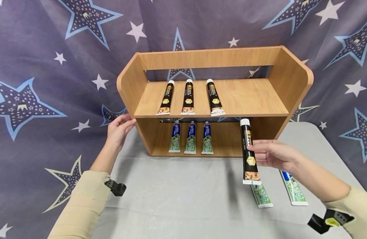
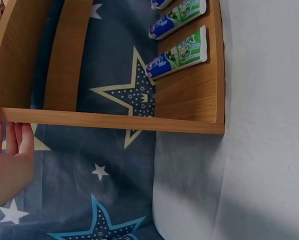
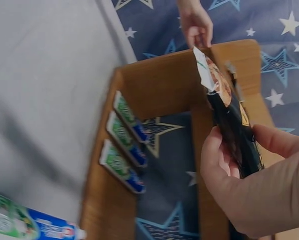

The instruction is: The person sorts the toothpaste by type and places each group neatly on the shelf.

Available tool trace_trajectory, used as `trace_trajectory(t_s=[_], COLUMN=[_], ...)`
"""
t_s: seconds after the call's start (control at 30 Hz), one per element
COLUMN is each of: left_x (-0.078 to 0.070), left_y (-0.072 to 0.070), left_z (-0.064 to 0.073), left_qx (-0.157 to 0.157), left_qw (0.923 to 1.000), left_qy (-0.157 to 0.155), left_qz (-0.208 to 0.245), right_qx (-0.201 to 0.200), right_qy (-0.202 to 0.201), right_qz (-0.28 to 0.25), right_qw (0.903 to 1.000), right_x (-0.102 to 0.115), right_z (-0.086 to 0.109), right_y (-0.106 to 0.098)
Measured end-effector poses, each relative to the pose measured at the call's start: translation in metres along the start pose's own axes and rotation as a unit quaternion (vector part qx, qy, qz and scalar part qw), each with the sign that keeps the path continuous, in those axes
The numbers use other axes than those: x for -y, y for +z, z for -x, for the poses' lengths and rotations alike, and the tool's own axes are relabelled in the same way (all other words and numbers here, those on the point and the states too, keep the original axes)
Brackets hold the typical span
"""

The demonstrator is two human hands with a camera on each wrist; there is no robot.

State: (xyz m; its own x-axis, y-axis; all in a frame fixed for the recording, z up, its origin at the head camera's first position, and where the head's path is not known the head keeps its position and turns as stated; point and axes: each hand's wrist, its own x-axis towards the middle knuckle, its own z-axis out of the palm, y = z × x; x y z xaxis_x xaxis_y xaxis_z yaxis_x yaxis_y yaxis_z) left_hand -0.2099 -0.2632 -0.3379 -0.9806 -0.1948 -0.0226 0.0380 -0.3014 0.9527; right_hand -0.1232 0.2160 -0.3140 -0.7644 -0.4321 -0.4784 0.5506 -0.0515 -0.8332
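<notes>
My right hand (image 1: 273,154) holds a black toothpaste tube (image 1: 248,149) with a white cap, cap end up, in front of the shelf's right part. In the right wrist view, thumb and fingers pinch the black tube (image 3: 234,120) from both sides. On the left, my left hand (image 1: 120,131) grips the edge of the wooden shelf's side panel (image 1: 130,83). The left wrist view has the fingers of that hand (image 2: 12,165) below the panel edge and the thumb over it. Three similar tubes, among them a black toothpaste tube (image 1: 187,96), lie on the upper board.
Three blue-and-green toothpaste tubes, including one in the middle (image 1: 191,139), lie on the lower board. Two more, one partly behind the held tube (image 1: 262,196) and another under the right forearm (image 1: 294,189), lie on the grey table (image 1: 177,199). A starry curtain (image 1: 37,149) hangs behind.
</notes>
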Motion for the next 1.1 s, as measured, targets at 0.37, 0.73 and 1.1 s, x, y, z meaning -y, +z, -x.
trace_trajectory(t_s=[0.37,0.73,1.1], left_x=[-0.001,-0.002,-0.003], left_y=[0.0,0.002,0.002], left_z=[0.001,0.002,0.004], left_qx=[-0.004,-0.008,-0.006], left_qw=[1.0,0.9999,0.9999], left_qy=[0.0,-0.009,-0.012], left_qz=[0.008,-0.006,-0.004], right_qx=[-0.031,-0.046,-0.064], right_qy=[-0.023,-0.002,0.029], right_qz=[0.01,-0.009,0.02], right_qw=[0.9992,0.9989,0.9973], right_x=[0.05,0.078,0.095], right_z=[0.014,0.011,0.001], right_y=[0.006,0.0,-0.007])
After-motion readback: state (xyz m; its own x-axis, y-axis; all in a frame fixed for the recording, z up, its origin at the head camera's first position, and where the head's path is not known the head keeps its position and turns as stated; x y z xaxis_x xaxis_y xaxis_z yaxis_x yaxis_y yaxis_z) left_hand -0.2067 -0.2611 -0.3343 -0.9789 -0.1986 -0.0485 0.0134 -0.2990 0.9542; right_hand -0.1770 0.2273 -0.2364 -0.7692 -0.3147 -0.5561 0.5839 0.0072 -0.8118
